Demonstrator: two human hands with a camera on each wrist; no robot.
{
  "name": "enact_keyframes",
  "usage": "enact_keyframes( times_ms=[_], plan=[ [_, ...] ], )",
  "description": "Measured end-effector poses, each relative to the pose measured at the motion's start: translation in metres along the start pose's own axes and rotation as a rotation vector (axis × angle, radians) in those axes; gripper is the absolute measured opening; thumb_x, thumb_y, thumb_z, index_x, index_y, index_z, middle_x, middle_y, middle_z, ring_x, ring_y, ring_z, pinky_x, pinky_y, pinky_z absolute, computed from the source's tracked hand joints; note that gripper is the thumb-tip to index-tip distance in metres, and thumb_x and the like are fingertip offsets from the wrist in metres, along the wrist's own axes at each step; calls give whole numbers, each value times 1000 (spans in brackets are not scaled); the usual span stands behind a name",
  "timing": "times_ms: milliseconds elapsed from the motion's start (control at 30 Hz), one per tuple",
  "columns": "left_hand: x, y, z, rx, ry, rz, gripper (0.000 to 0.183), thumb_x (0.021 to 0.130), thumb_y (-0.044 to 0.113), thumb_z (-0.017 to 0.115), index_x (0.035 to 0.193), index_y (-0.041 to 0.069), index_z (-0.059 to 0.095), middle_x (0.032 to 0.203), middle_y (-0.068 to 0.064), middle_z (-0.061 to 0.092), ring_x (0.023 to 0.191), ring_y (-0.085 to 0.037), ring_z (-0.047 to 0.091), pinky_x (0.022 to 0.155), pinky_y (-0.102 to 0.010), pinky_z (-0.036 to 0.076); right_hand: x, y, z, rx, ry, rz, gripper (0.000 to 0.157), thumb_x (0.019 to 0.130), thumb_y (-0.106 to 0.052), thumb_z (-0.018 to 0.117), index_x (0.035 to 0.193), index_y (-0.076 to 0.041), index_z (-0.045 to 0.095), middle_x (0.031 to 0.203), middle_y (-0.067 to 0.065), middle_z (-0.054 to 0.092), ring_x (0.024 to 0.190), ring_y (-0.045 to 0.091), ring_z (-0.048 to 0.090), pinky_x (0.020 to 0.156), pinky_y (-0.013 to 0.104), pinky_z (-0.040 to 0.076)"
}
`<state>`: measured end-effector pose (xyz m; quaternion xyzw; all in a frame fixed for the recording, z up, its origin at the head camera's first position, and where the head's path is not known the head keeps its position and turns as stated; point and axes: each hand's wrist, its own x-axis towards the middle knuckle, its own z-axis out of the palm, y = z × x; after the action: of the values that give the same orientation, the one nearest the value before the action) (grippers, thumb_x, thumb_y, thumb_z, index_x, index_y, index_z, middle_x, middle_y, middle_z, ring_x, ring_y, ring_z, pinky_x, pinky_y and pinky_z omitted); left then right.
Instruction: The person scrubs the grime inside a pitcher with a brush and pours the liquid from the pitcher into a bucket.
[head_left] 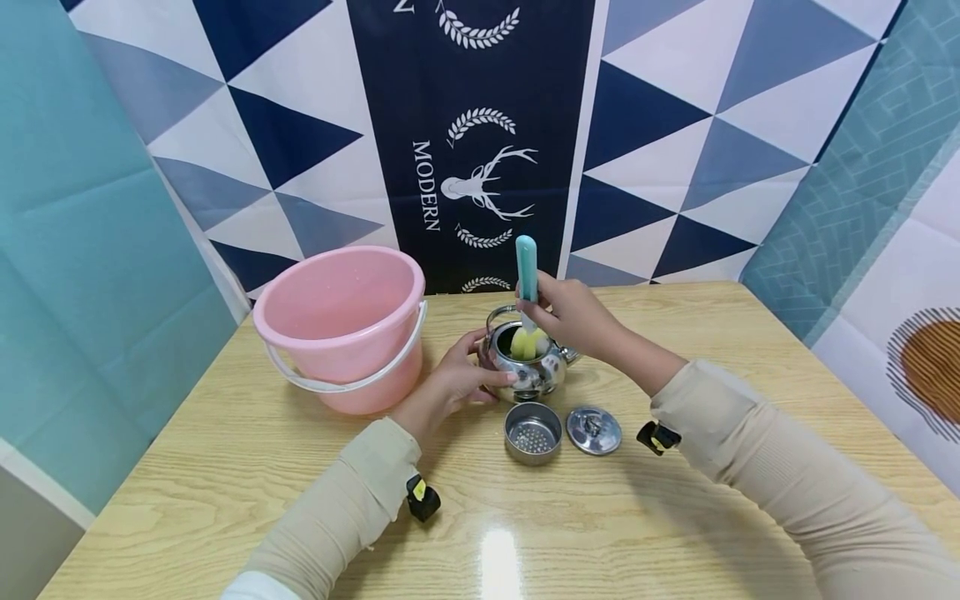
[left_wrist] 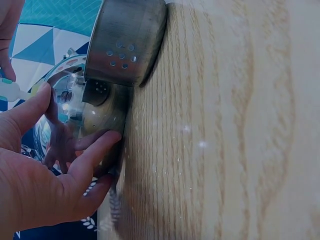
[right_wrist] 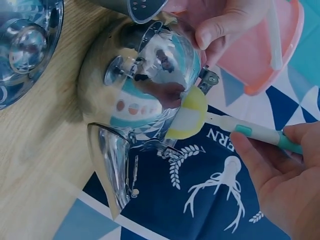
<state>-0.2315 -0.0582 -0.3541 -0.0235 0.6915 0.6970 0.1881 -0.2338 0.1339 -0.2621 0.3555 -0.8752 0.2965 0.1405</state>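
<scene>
Steel lid (head_left: 594, 431) and strainer (head_left: 532, 438) lay off, scrubbing apparently unfinished, as the left hand (head_left: 456, 377) cupped the kettle (head_left: 537, 380) and the right hand (head_left: 576, 319) gripped the brush (head_left: 527, 279) inside.

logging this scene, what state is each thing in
Shiny metal teapot: upright, uncovered, held by left hand
Yellow-headed, teal-handled brush: head in teapot's mouth, gripped by right hand
Round metal lid: off, knob up
Round metal strainer: open side up
Pink plastic bucket: upright, white handle lowered
</scene>
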Motion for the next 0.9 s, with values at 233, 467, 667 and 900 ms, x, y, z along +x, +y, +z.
enact_keyframes(
  times_ms=[233,467,667,900],
  plan=[
    [0,1,0,1,-1,2,90,75,-6,81,148,26,40,143,-11,37,81,-26,62,64,-41,60,0,-3,-2,44,-14,40,9,97,-6,58,106,-2,58,90,14,71,66,19,63,58,33,52],
    [-1,1,0,5,3,-2,91,74,-7,81,148,26,39,144,-9,36,81,-26,62,65,-41,60,-1,-5,0,177,-4,126,13,99,-6,55,109,1,56,93,16,69,77,28,69,60,30,60],
    [-1,1,1,6,8,-9,92,74,-6,81,149,26,38,144,-11,35,80,-26,62,63,-41,60,-1,-3,6,227,64,155,18,99,-7,55,113,5,56,92,17,69,80,30,69,59,30,60],
    [0,1,1,15,9,-20,92,75,-4,82,149,26,37,146,-11,33,83,-27,62,66,-42,60,-3,0,16,289,136,156,19,99,-8,56,114,5,56,99,21,68,89,34,69,64,37,61]
  ],
)
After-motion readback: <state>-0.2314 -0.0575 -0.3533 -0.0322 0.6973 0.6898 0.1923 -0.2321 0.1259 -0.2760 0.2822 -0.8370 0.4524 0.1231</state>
